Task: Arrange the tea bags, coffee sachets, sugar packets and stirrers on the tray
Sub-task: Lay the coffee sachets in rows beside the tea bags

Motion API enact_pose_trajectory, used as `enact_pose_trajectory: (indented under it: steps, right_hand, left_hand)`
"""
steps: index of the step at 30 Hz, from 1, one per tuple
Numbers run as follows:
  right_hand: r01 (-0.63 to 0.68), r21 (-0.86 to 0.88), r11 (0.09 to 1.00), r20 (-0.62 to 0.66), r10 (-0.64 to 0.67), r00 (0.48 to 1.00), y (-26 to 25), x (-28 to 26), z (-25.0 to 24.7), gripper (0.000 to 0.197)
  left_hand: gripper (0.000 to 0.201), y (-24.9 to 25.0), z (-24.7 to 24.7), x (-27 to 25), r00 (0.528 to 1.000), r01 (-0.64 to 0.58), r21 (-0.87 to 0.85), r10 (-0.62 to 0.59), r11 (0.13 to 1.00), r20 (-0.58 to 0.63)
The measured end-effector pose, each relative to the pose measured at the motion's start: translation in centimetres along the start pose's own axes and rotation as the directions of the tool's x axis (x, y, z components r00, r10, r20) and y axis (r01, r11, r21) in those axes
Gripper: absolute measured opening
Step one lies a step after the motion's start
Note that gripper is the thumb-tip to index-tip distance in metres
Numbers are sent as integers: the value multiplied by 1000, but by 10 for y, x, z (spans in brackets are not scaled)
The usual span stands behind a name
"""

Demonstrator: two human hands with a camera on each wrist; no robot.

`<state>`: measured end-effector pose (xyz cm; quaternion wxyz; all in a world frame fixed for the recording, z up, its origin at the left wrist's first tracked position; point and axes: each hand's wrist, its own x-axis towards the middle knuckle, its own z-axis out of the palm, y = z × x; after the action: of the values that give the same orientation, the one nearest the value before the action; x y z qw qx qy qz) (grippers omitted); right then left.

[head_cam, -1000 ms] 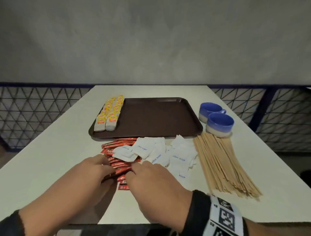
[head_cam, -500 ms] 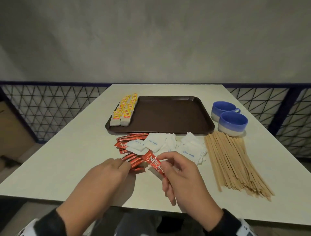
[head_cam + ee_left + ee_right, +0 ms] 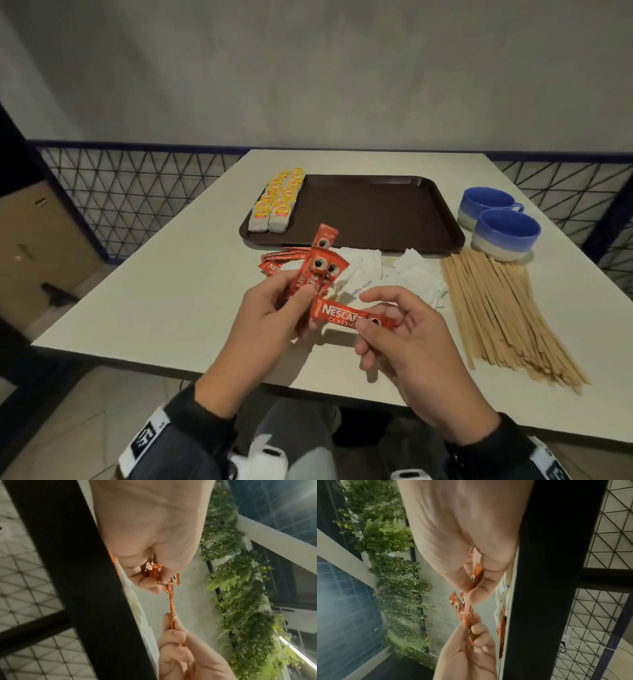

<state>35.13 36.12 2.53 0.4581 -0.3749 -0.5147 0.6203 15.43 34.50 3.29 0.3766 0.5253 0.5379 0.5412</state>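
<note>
The left hand (image 3: 263,318) is raised above the near edge of the white table (image 3: 164,291), its fingers and thumb curled round a small fan of red coffee sachets (image 3: 313,270) that stand upright and lean a little to the right, their printed tops pointing toward the tray. The right hand (image 3: 411,339) is just beside it, thumb and forefinger pinching one end of a single red sachet (image 3: 337,313) marked Nescafé Classic; that sachet lies almost level, and its free end reaches the lower part of the held fan. More red sachets (image 3: 274,262) lie on the table beyond the left hand, partly under a loose heap of white sugar packets (image 3: 404,277) spread in front of the tray's near edge. The brown tray (image 3: 376,212) sits toward the far side of the table, with yellow-labelled tea bags (image 3: 277,202) lined in two rows along its left side. To the right of the sugar, a wide sheaf of wooden stirrers (image 3: 500,308) lies on the table, fanning toward the near edge. Two blue cups (image 3: 503,229) stand right of the tray, touching each other, at the far end of the stirrers
</note>
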Motion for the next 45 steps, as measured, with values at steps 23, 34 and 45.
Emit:
enact_pose_trajectory:
  steps: [23, 34, 45]
  right_hand:
    - [53, -106, 993, 5, -53, 999, 4, 2, 5, 9]
    - [43, -226, 973, -38, -53, 998, 4, 1, 9, 12]
    - [98, -142, 985, -100, -113, 989, 8, 2, 10, 15]
  left_hand:
    - [15, -4, 2, -5, 986, -19, -6, 20, 1000, 163]
    - [18, -6, -2, -3, 982, 107, -176, -76, 979, 175]
    - [12, -5, -6, -2, 982, 134, -313, -82, 940, 173]
